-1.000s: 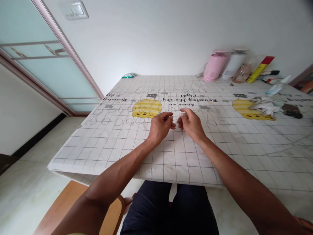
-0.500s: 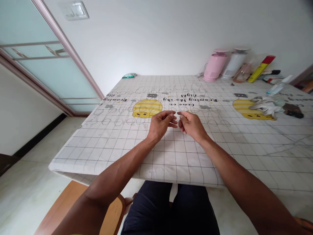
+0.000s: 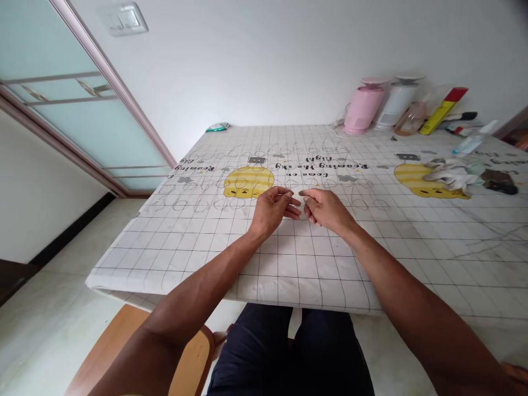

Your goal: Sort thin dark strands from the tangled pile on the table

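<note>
Head camera shows thin grey loops (image 3: 180, 209) in rows beyond and beside your hands, over the patterned cover of the worktop (image 3: 289, 253); you cannot tell whether they lie loose or are printed. Your left hand (image 3: 270, 212) has thumb and index tips close together, other fingers loosely bent. Your right hand (image 3: 328, 212) faces it across a narrow gap, index fingertip reaching toward the left, the other fingers curled. Whether either hand's fingers grip something fine, you cannot tell. To the right of your hands lies a crumpled whitish cloth (image 3: 454, 175) touching a dark item (image 3: 500, 181), with a clear bottle (image 3: 474, 141) behind. Farther back, near the wall, stand a pink device (image 3: 363, 110) and a white device (image 3: 394, 107); a green-and-white packet (image 3: 217, 127) lies at the far left corner.
</note>
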{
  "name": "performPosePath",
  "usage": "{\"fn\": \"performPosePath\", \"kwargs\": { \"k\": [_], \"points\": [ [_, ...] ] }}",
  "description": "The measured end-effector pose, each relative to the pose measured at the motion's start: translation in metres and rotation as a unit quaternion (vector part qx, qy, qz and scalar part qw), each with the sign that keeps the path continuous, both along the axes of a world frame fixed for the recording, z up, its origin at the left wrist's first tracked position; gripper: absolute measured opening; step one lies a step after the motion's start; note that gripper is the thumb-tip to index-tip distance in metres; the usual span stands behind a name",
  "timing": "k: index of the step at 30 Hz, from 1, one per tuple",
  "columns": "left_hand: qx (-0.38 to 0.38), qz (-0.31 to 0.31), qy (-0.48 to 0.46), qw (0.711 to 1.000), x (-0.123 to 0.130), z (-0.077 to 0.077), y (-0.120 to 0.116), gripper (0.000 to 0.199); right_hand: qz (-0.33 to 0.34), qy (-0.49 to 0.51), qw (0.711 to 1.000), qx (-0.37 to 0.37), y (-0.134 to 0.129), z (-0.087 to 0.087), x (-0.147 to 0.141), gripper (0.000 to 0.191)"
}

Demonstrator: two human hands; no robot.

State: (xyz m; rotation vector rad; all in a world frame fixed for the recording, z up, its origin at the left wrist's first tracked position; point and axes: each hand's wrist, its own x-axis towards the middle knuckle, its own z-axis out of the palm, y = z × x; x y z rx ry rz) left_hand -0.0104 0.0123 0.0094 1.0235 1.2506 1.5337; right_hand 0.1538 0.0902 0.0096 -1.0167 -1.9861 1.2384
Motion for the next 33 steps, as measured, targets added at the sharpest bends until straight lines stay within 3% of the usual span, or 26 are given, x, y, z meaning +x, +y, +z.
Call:
{"fn": "performPosePath", "kwargs": {
  "k": [6,15,23,29,33],
  "points": [
    [0.045,0.063,0.108,0.991,0.002,-0.006,-0.001,0.026,-0.016,0.021,0.998,0.057,-0.006,-0.004,-0.006,0.036],
    [0.028,0.064,0.125,0.99,0.007,-0.008,-0.003,0.028,-0.013,-0.04,0.978,0.206,-0.007,-0.009,-0.007,0.038],
    [0.02,0.054,0.166,0.984,0.003,-0.013,-0.002,0.036,-0.009,-0.063,0.969,0.239,-0.007,-0.007,-0.004,0.037],
    [0.005,0.044,0.167,0.985,0.004,-0.012,-0.004,0.026,0.032,-0.1,0.947,0.303,-0.007,-0.008,-0.004,0.03],
    [-0.009,0.043,0.124,0.991,0.004,-0.008,-0.002,0.022,0.011,-0.071,0.958,0.279,-0.005,-0.008,-0.005,0.026]
  ]
}}
